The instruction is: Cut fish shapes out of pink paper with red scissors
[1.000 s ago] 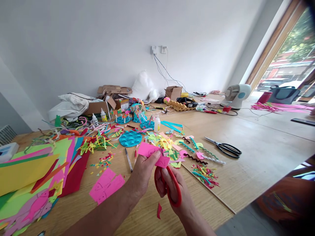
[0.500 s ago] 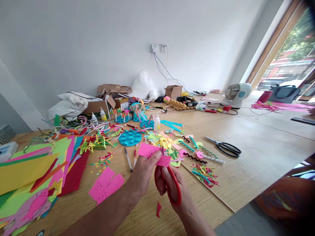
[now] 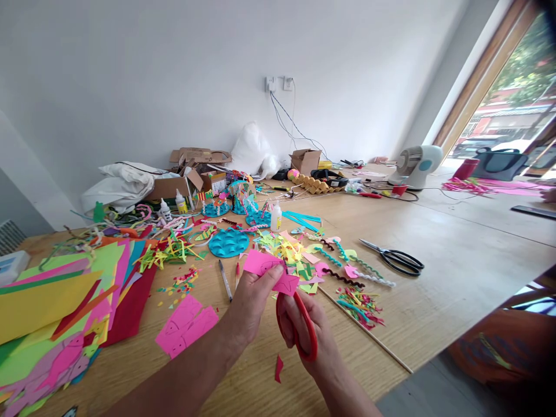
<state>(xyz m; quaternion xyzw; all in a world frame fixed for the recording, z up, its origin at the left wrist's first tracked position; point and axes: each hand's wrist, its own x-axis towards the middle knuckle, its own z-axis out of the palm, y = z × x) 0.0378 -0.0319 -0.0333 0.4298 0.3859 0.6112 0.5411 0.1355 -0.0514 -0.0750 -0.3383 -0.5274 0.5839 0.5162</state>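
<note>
Between thumb and fingers, my left hand [image 3: 254,301] pinches a pink paper piece [image 3: 256,262] with dark drawn outlines. My right hand [image 3: 310,324] is closed around the red handles of a pair of scissors [image 3: 311,333]. The scissor blades are mostly hidden by the paper; a dark bit of blade shows at its upper edge, beside my left thumb. On the table to the left of my left forearm lie pink paper pieces with fish drawings [image 3: 186,327]. A small red paper scrap [image 3: 278,369] lies below the scissors.
Stacked coloured paper [image 3: 47,307] covers the left side, with cut-out paper fish [image 3: 65,365] on it. Black-handled scissors [image 3: 397,260], a thin wooden stick [image 3: 369,333] and a glue bottle [image 3: 276,218] lie or stand around the hands. A white fan [image 3: 417,168] stands far right.
The scissor handles have come slightly closer together and turned a little. The paper has shifted only slightly; the view has moved a touch.
</note>
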